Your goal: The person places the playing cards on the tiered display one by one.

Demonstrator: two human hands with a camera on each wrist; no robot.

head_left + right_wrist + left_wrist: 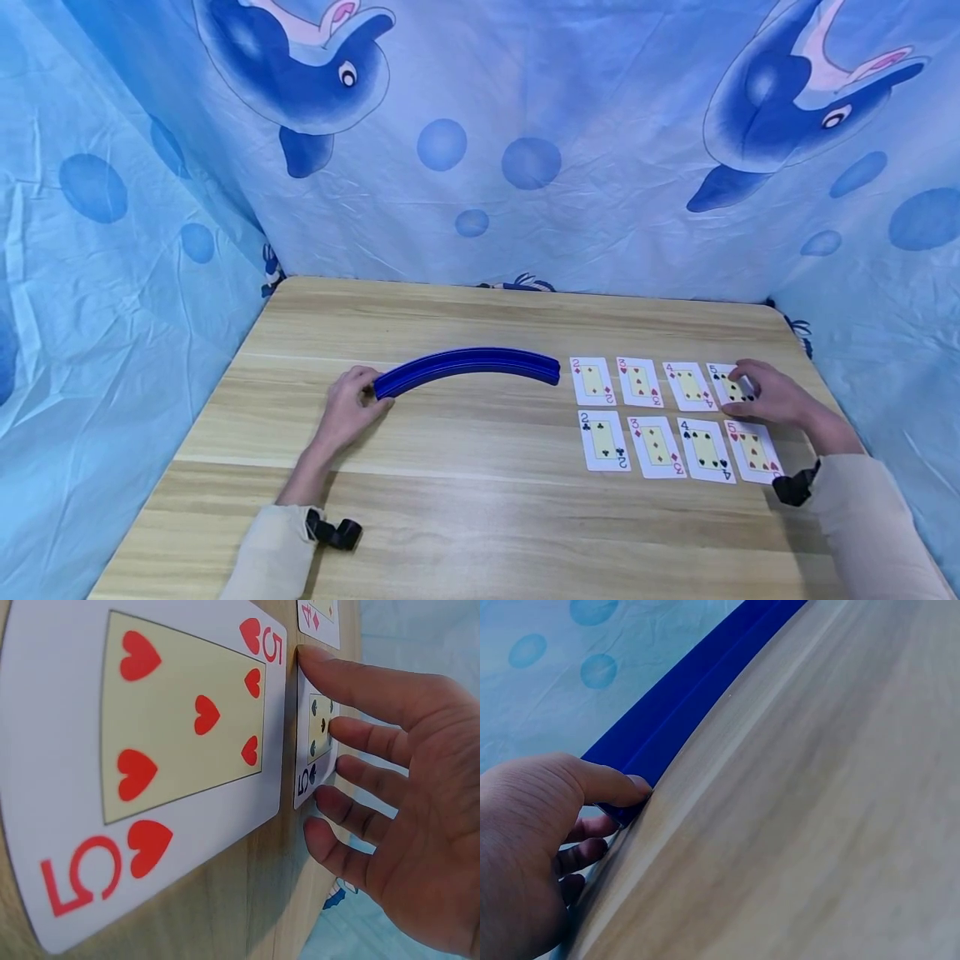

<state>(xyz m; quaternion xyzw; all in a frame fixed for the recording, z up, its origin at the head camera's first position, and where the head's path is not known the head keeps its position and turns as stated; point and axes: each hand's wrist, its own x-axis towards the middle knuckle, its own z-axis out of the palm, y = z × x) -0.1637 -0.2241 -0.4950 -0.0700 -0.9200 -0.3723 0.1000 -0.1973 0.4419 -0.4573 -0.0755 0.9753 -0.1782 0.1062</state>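
Firstly, five of spades (726, 385): face up, right-hand end of the far row, flat on the table (465, 492) as far as can be seen.

Right hand (776, 397): over that card, fingers spread and slightly bent, thumb at the card's near edge, fingertips at the far part. Grip loose; no firm hold shown.

Far row, leftward: four of diamonds (688, 386), three of hearts (640, 382), two of diamonds (592, 382).

Near row, left to right: two of clubs (604, 440), three of diamonds (657, 447), four of spades (707, 450), five of hearts (753, 452).

Curved rack (468, 362): blue, grooved lengthwise, no card in it, left of the cards, on the table.

Left hand (348, 408): pinches the rack's left end, thumb on the near side.

Step in hand, by judgement: handling the five of spades with the rack steadied; whether the card is being lifted or laid cannot be told. Next move, by judgement: close thumb and fingers on the edges if lifting, or withdraw straight up if laying, without nudging the neighbours.

Surround: blue printed cloth (570, 233) behind the table.
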